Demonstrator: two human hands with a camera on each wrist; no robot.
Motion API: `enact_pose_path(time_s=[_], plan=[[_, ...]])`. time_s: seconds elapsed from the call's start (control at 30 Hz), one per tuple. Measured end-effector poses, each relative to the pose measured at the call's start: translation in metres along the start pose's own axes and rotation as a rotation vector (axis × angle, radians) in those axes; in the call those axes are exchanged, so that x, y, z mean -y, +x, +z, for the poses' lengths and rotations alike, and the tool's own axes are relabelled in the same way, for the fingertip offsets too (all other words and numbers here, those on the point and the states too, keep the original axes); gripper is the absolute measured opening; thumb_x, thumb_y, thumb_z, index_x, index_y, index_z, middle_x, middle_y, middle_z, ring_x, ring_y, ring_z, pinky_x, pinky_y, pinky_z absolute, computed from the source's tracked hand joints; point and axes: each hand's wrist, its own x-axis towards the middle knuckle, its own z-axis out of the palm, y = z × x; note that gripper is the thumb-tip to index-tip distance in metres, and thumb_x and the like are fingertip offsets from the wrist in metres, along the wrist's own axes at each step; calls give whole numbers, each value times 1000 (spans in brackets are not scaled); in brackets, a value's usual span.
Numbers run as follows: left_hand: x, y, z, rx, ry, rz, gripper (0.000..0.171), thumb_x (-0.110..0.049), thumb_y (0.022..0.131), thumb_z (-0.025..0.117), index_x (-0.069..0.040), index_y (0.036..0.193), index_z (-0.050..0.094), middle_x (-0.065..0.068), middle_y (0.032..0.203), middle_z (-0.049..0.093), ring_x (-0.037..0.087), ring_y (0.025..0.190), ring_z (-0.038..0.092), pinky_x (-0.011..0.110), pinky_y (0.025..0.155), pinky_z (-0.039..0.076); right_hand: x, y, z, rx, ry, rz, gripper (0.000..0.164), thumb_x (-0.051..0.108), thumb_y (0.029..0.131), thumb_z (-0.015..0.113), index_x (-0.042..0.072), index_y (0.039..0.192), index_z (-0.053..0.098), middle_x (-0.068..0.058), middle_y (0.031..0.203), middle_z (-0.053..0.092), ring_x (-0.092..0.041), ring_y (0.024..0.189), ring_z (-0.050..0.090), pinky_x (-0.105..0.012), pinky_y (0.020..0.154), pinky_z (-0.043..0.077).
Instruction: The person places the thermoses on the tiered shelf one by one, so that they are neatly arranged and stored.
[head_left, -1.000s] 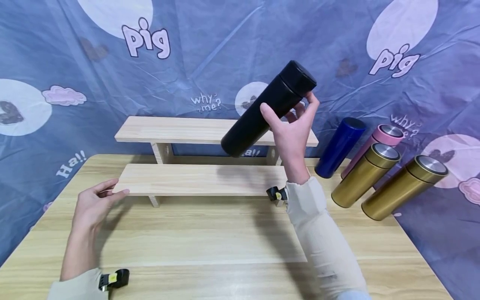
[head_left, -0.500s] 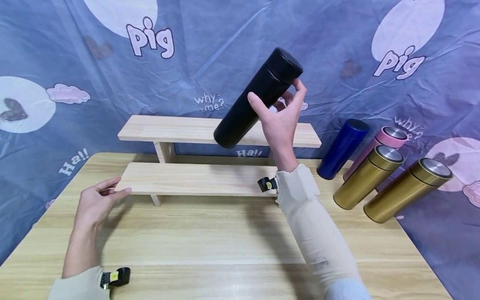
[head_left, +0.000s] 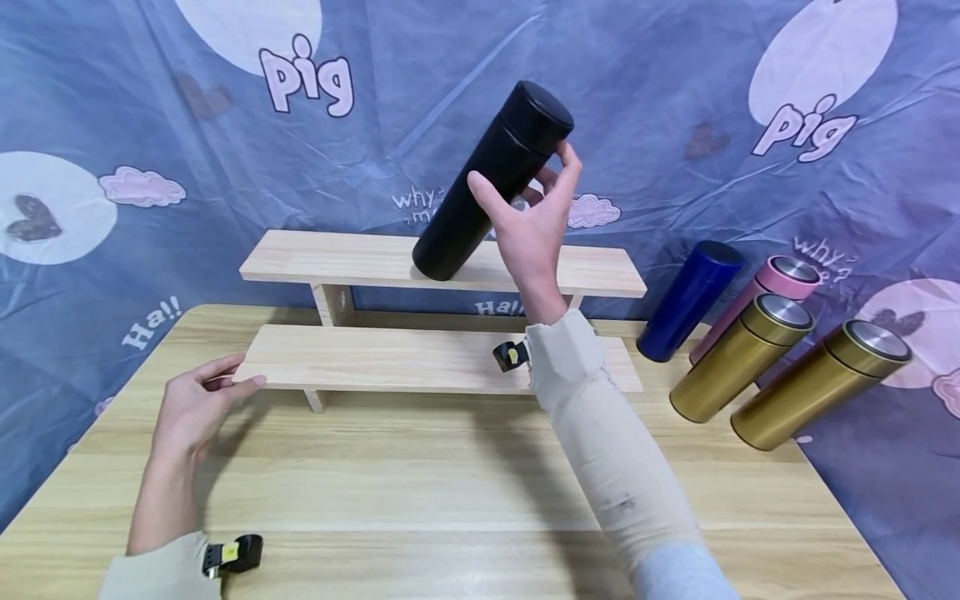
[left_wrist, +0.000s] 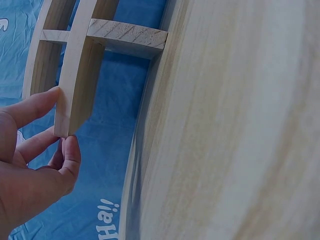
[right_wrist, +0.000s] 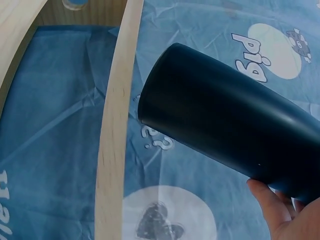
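My right hand (head_left: 531, 225) grips a black thermos bottle (head_left: 487, 187) around its upper half, thumb on the near side. The bottle tilts, its lid up to the right and its base overlapping the upper board of a two-tier wooden shelf (head_left: 337, 258) in the head view. In the right wrist view the base of the bottle (right_wrist: 220, 115) shows a small gap from the shelf board's edge (right_wrist: 115, 125). My left hand (head_left: 197, 408) pinches the left end of the lower board (head_left: 390, 358); the left wrist view shows thumb and fingers (left_wrist: 72, 155) at that board's corner.
Right of the shelf stand a blue bottle (head_left: 690, 300), a pink bottle (head_left: 783, 275) and two gold bottles (head_left: 738, 358) (head_left: 817, 387) with steel lid tops. All are on the wooden table (head_left: 390, 475). A blue printed cloth (head_left: 637, 75) hangs behind.
My right hand has carried the black thermos bottle left and slightly up, from the shelf's right side toward the middle of the upper board. My left hand keeps its place on the lower board.
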Motion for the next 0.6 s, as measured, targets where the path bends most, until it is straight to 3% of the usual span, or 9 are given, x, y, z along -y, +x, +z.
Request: enact_pose_path(time_s=[0.27,0.6], plan=[[0,-1,0,-3,-5,18,76,-35,89,80,-1,149,48,0,123,50,8,98,45,12,72,45,-30,13,11,-3,10,11,89,13,79,87,16,149,32,-9,126,55,-30,100,61,-40,91,52],[0,-1,0,2,-3,20,76,-36,90,79,-2,150,47,4,128,48,11,98,44,14,71,45,-32,23,35,41,-80,20,86,22,80,87,18,147,34,-8,124,57,-26,101,62,-35,89,51]])
